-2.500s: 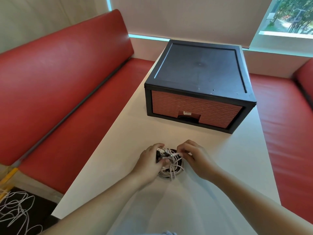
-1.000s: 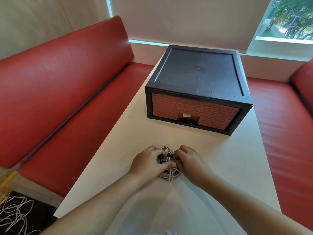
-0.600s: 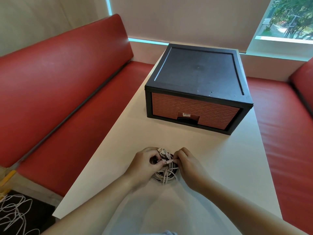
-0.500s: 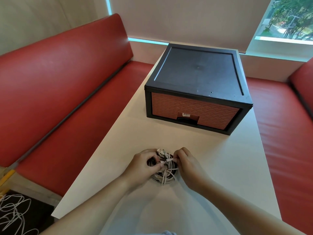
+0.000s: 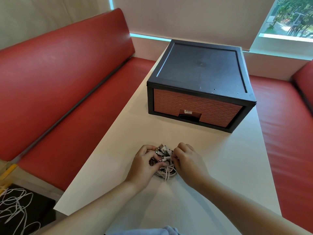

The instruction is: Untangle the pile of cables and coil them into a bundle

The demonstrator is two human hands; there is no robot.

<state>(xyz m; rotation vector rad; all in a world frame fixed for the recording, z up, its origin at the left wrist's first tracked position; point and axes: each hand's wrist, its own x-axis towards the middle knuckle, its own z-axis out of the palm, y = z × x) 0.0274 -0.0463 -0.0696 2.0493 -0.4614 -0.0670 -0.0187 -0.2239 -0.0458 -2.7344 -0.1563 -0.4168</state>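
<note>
I saw my left hand (image 5: pixel 144 164) and right hand (image 5: pixel 188 161) gripping the nearly coiled white cable bundle (image 5: pixel 166 174); tucking in its loose plugs (image 5: pixel 163 148) seemed next.

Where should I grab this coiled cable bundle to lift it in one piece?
Probably wrap fingers around the cable bundle across its near loops, coming from above: the strands lie together there, while the plugs at the far edge stick out loosely.
</note>
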